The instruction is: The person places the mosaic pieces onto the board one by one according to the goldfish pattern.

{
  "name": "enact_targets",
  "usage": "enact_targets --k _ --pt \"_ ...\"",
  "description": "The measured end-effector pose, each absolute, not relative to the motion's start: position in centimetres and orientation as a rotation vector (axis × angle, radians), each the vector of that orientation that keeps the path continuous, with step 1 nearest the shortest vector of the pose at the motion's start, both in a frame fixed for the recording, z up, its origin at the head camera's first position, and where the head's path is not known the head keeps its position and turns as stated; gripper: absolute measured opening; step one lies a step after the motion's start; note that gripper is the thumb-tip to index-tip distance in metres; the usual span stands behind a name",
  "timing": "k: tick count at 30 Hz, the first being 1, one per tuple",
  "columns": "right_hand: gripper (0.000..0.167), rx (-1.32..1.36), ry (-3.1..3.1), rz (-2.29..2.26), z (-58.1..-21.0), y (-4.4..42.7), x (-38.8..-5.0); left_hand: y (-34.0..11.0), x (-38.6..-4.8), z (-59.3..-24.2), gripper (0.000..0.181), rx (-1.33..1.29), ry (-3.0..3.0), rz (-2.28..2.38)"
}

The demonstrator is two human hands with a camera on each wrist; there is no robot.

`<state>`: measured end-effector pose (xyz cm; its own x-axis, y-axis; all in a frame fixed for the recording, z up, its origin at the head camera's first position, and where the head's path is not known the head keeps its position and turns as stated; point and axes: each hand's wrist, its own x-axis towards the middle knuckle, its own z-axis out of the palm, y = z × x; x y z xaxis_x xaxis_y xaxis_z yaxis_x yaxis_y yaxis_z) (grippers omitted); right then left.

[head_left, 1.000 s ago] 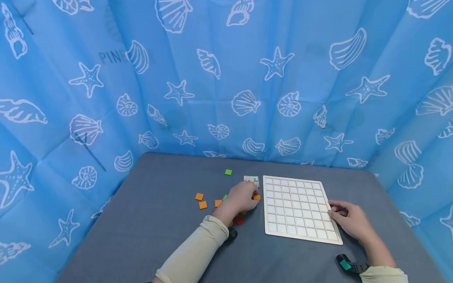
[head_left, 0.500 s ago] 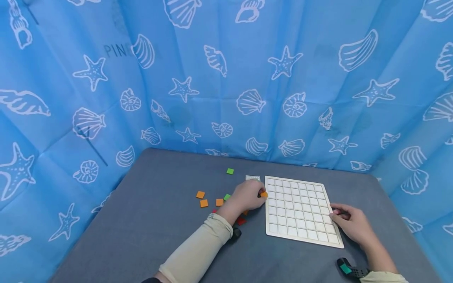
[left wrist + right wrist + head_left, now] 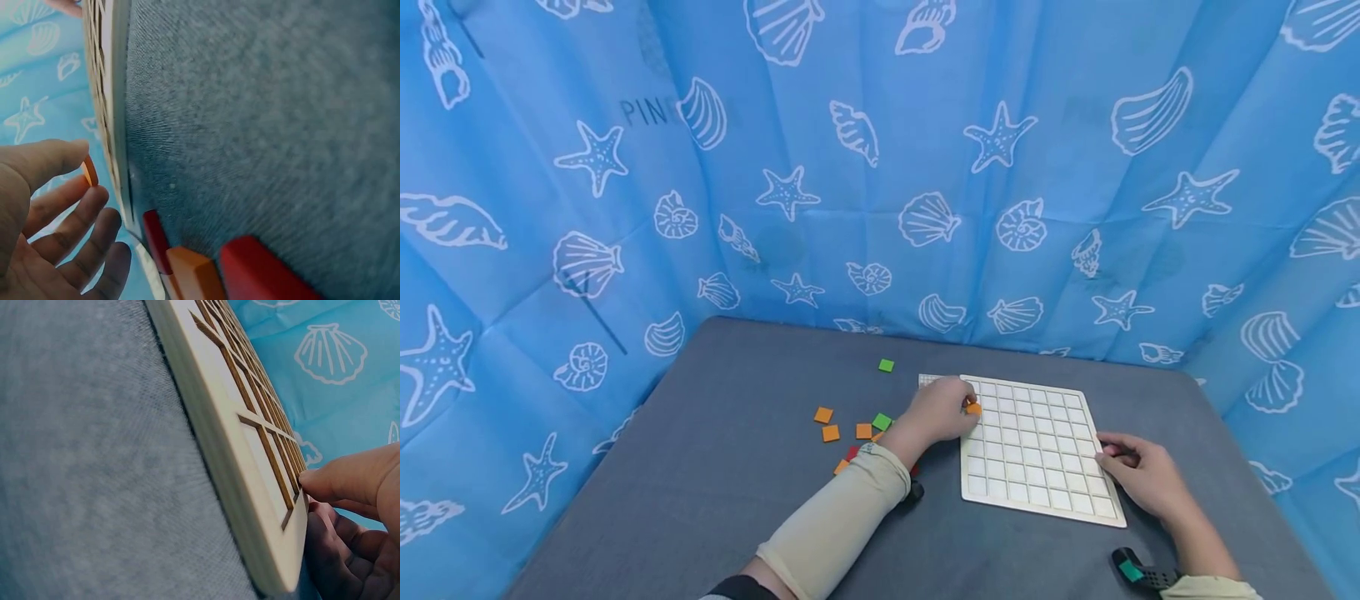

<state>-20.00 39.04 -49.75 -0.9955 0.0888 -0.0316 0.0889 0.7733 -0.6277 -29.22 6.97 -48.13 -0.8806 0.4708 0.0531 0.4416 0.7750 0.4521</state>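
Note:
My left hand (image 3: 942, 408) pinches an orange tile (image 3: 973, 409) over the left edge of the white grid board (image 3: 1033, 450). In the left wrist view, thumb and index finger of the left hand (image 3: 62, 212) hold the orange tile (image 3: 90, 170) by its edges, the other fingers loosely spread. My right hand (image 3: 1142, 471) holds the board's right edge. The right wrist view shows the right hand (image 3: 356, 512) with its thumb on the rim of the board (image 3: 212, 437), other fingers bent beside and below it.
Left of the board lie several loose tiles: orange (image 3: 831, 433), green (image 3: 882, 422) and red (image 3: 852, 452). A green tile (image 3: 886, 365) lies farther back. A small gridded card (image 3: 927, 380) is partly hidden behind the left hand. A blue curtain (image 3: 850, 167) hangs behind the grey table (image 3: 760, 375).
The left hand has moved right with the orange tile, from beside the board to over its left edge. My right hand stays at the board's right edge. The head view has shifted slightly.

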Motion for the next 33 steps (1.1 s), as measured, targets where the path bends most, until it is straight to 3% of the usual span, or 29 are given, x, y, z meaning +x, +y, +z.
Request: enact_targets --k 5,13,24,29,33 --pt "0.047 0.149 2.943 -1.059 -49.87 38.92 -19.97 7.19 -29.34 -48.62 0.018 0.738 2.884 0.731" --pt "0.047 0.165 2.932 -1.076 -49.76 38.89 -19.98 7.17 -29.25 -48.38 0.032 0.726 2.890 0.701" --pt "0.047 0.185 2.919 -1.082 -49.69 38.89 -19.88 7.11 -29.41 -48.76 0.005 0.792 2.867 0.741" --pt "0.048 0.182 2.916 -1.092 -49.63 38.93 -19.85 7.13 -29.37 -48.72 0.006 0.800 2.875 0.735" --pt "0.047 0.171 2.910 -1.105 -49.74 39.04 -19.75 7.01 -29.18 -48.52 0.023 0.790 2.857 0.726"
